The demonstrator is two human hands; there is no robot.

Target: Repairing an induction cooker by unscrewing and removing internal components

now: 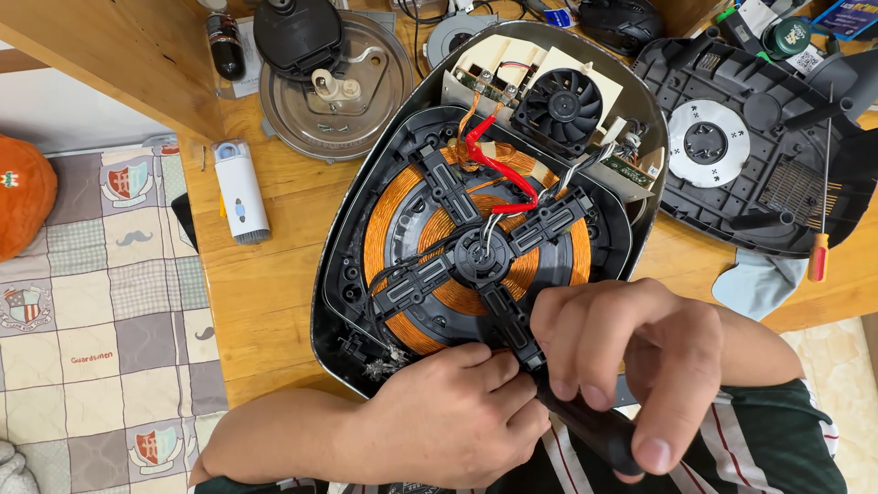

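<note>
The right hand [631, 366] is curled around a dark-handled tool [585, 430], thumb pointing down along the grip, with the tool's tip hidden among the fingers at the near edge of the cooker. The left hand [457, 412] is closed in a loose fist just beside it, fingertips pressed against the near arm of the black plastic cross-shaped bracket [480, 252]; whether it pinches anything I cannot tell.

Both hands work on the opened, rounded dark metal cooker housing [334, 274] lying on the light wooden table [265, 293], directly in front of the person. Inside it sits a large round copper induction coil [393, 220] in two rings, with the bracket's arms laid over it. At the far end of the housing a square black cooling fan [558, 105] sits on a beige board, and a red wire [498, 160] loops from there toward the coil's centre.

To the right lies the dark grey plastic base cover [741, 155] with a white disc in it. Beyond the housing, to the left, rests a round metal lid plate [366, 101]. A small white oblong gadget [240, 192] lies near the table's left edge, and a slim screwdriver with a red-orange handle [819, 252] lies at the far right.
</note>
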